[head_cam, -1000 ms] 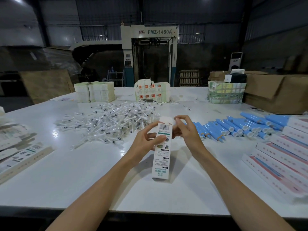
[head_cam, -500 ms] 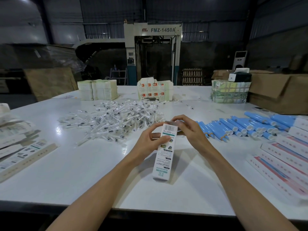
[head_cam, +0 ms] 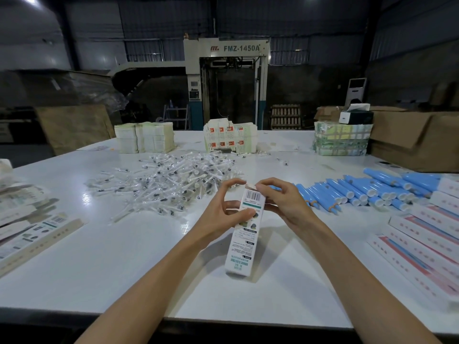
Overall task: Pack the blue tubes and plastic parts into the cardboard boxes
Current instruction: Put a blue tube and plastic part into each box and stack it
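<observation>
- We see the long white printed cardboard box (head_cam: 244, 234) held over the middle of the wide white table (head_cam: 124, 256), its barcoded upper end raised and its lower end pointing at the near edge; we cannot tell whether that end touches the tabletop
- The left hand (head_cam: 223, 214) grips the box's upper left side, thumb across the front face and fingers curled behind
- The right hand (head_cam: 285, 207) pinches the small flap at the top end with curled fingertips
- Just beyond the right hand, the blue plastic tubes with white caps (head_cam: 360, 192) lie in a loose row running toward the right edge
- Beyond the left hand, the clear plastic parts (head_cam: 171, 184) spread in a heap
- Closed white boxes with pink stripes (head_cam: 434, 244) line the right edge; flat printed cartons (head_cam: 29, 234) fan along the left edge
- Between these and the near edge we see plain white tabletop on both sides of the forearms
</observation>
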